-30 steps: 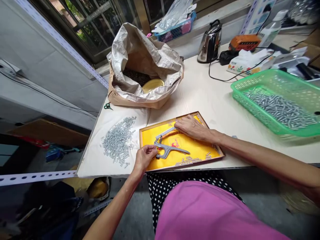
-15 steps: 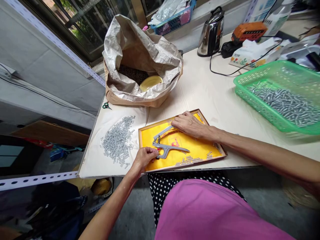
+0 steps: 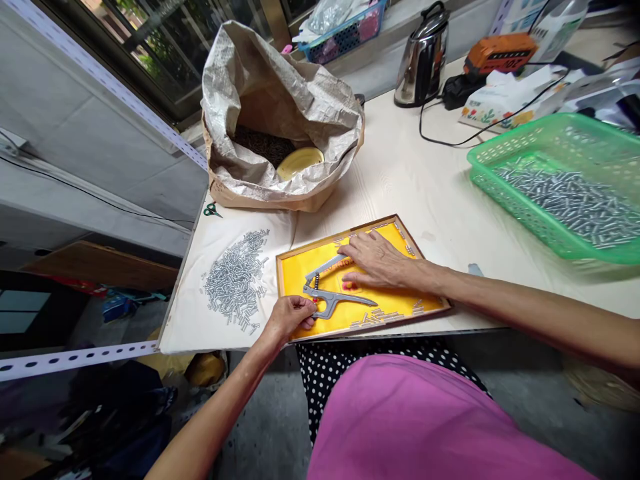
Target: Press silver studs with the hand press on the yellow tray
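Clock read from the centre of the yellow-lined tray. Grey pliers lie inside toward 9 o'clock, handles apart. Left hand, 8 o'clock: thumb and forefinger pinched together at the pliers' nearest end, by a red spot; anything between them too small to tell. Right hand, 1 o'clock: palm down, thumb well off the fingers, fingertips at the upper handle, contact unclear. Metal pins along the 6 o'clock edge; larger pile outside, 9 o'clock.
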A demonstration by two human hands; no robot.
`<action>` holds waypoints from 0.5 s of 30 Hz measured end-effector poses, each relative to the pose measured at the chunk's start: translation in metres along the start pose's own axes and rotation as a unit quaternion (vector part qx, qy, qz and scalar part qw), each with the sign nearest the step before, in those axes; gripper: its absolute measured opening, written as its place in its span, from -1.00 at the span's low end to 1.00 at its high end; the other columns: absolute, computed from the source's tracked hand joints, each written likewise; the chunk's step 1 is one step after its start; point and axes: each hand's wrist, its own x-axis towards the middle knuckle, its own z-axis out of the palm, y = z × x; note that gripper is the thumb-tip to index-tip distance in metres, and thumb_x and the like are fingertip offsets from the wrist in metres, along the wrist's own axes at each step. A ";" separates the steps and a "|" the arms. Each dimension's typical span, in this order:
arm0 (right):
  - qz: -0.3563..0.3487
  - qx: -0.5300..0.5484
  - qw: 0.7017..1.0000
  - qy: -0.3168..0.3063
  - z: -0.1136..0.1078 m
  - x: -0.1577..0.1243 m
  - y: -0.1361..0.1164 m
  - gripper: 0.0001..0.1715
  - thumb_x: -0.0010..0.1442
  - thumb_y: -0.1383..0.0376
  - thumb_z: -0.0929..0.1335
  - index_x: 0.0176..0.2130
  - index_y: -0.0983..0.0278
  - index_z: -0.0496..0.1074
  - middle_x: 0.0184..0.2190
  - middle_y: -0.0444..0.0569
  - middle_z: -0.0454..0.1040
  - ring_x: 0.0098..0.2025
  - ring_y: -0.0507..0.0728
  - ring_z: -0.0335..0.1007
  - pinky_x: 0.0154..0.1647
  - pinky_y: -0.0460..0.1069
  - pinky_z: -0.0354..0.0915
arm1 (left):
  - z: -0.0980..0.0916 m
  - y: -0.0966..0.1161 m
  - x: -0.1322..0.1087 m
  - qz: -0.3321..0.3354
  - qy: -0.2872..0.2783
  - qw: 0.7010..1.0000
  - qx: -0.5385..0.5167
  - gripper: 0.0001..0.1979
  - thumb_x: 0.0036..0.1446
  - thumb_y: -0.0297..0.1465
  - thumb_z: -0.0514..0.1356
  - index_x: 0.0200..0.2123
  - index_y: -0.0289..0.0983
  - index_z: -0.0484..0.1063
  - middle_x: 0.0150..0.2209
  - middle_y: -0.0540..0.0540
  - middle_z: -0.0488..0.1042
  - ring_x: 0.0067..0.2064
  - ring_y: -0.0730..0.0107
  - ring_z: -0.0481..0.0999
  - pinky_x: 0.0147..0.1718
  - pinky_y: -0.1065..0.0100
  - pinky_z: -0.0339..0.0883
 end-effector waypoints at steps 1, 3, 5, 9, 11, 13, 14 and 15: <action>0.002 -0.001 1.000 -0.006 -0.001 -0.002 -0.004 -0.29 0.27 -0.21 0.20 0.03 0.31 0.36 -0.12 0.16 0.43 -0.14 0.28 0.19 -0.15 0.10 -0.01 | 0.000 -0.001 -0.001 0.001 0.005 1.000 0.000 -0.73 -0.13 -0.32 0.45 -0.52 -0.36 0.48 -0.65 -0.02 0.47 -0.63 0.54 0.41 -0.54 0.48 0.34; 0.006 -0.002 1.000 -0.019 -0.001 -0.008 -0.013 -0.09 0.16 -0.34 0.22 0.11 0.33 0.33 -0.12 0.17 0.42 -0.14 0.29 0.18 -0.13 0.11 0.00 | -0.001 -0.003 -0.003 -0.001 0.013 1.000 0.005 -0.74 -0.12 -0.33 0.45 -0.52 -0.36 0.47 -0.66 -0.01 0.46 -0.63 0.55 0.41 -0.55 0.50 0.32; 0.009 -0.001 1.000 -0.029 0.000 -0.013 -0.022 0.08 0.09 -0.39 0.23 0.22 0.34 0.25 -0.08 0.19 0.41 -0.12 0.31 0.18 -0.10 0.14 0.01 | -0.002 -0.005 -0.006 -0.012 0.019 1.000 0.016 -0.75 -0.10 -0.33 0.44 -0.51 -0.35 0.47 -0.66 0.01 0.46 -0.63 0.56 0.40 -0.56 0.52 0.30; 0.025 0.007 0.998 -0.054 0.002 -0.021 -0.040 0.21 0.05 -0.39 0.28 0.33 0.36 0.10 0.03 0.25 0.37 -0.05 0.37 0.18 -0.03 0.19 -0.01 | -0.004 -0.009 -0.011 -0.045 0.026 0.998 0.034 -0.73 -0.06 -0.29 0.43 -0.47 -0.35 0.46 -0.67 0.03 0.45 -0.64 0.56 0.39 -0.59 0.54 0.28; 0.031 0.011 0.997 -0.067 0.001 -0.022 -0.047 0.22 0.05 -0.34 0.32 0.35 0.39 0.05 0.06 0.28 0.36 -0.02 0.39 0.17 -0.02 0.20 0.00 | -0.004 -0.010 -0.012 -0.051 0.026 0.998 0.036 -0.73 -0.05 -0.29 0.43 -0.46 -0.34 0.46 -0.66 0.03 0.45 -0.63 0.55 0.40 -0.58 0.53 0.30; 0.035 0.009 0.997 -0.074 -0.002 -0.022 -0.052 0.20 0.06 -0.27 0.35 0.36 0.42 0.03 0.07 0.30 0.35 0.01 0.41 0.17 -0.01 0.21 0.01 | -0.004 -0.011 -0.013 -0.048 0.024 0.998 0.037 -0.74 -0.04 -0.29 0.43 -0.45 -0.34 0.47 -0.66 0.02 0.46 -0.62 0.55 0.42 -0.57 0.53 0.31; 0.038 0.007 0.996 -0.076 -0.003 -0.022 -0.054 0.18 0.07 -0.23 0.36 0.36 0.43 0.02 0.08 0.30 0.35 0.02 0.41 0.17 -0.02 0.21 0.02 | -0.004 -0.010 -0.014 -0.048 0.025 0.998 0.038 -0.74 -0.04 -0.30 0.43 -0.45 -0.34 0.47 -0.65 0.02 0.46 -0.62 0.54 0.42 -0.56 0.53 0.31; 0.042 0.006 0.996 -0.078 -0.003 -0.022 -0.055 0.15 0.09 -0.19 0.37 0.35 0.44 0.02 0.09 0.31 0.35 0.03 0.41 0.17 -0.02 0.21 0.03 | -0.003 -0.010 -0.014 -0.048 0.026 0.998 0.038 -0.76 -0.03 -0.32 0.42 -0.45 -0.34 0.47 -0.65 0.02 0.46 -0.62 0.55 0.42 -0.56 0.53 0.31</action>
